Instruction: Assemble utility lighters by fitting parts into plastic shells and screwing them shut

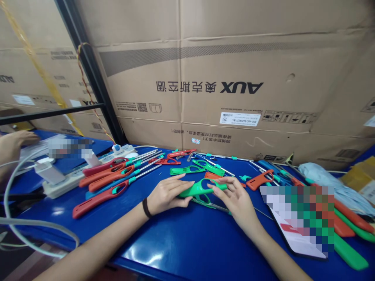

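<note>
Over the blue tabletop, my left hand point(168, 194) pinches the wide end of a green lighter casing point(197, 189). The fingers of my right hand point(236, 197) close on its narrow end, beyond the trigger opening. Just beneath it shows another green lighter part point(204, 198) with a metal rod running towards my right wrist; my hands partly hide it, and I cannot tell whether the two touch. Loose green casing pieces point(187, 170) lie behind my hands, along with an orange casing piece point(211, 176) and red casing pieces point(185, 153).
Long-nosed lighters point(101, 201) lie in a group at left, beside a white power strip point(63, 183) with cables. On the right are more lighters point(351, 249) and a partly blurred tablet-like object point(304, 240). A large cardboard sheet point(205, 58) stands behind. Another person's hand point(20, 138) is at far left.
</note>
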Available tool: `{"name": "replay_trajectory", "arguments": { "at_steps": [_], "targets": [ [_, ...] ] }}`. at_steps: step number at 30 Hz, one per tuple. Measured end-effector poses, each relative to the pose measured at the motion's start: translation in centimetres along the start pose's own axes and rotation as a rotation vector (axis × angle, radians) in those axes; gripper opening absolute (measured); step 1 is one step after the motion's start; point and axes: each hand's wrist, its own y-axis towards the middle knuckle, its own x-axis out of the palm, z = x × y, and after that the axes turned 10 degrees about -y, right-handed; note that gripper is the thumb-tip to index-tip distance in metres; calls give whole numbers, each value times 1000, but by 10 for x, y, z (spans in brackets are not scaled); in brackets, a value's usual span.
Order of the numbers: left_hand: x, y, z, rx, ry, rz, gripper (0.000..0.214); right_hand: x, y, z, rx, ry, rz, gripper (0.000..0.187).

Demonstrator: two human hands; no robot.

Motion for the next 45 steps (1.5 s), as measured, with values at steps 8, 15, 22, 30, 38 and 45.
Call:
{"name": "replay_trajectory", "arguments": {
  "at_steps": [8, 15, 22, 30, 38, 45],
  "targets": [
    [-23, -1, -20, -309, -300, -233, 32, -13, 1, 1, -207, -609, -136, 11],
    [-27, -5, -26, -505, -348, -284, 34, -24, 5, -2, -86, -804, -261, 18],
    [-27, -6, -29, -528, -361, -288, 32, -26, 6, -5, -52, -812, -334, 6],
    [-23, -5, -29, -500, -462, -292, 31, -26, 7, -2, -62, -804, -254, 23],
    [-20, -6, -31, -508, -521, -318, 32, -23, 4, -2, -151, -874, -303, 12],
    [-23, -8, -35, -522, -516, -334, 40, -21, 3, -1, -155, -884, -298, 15]
  ]
}}
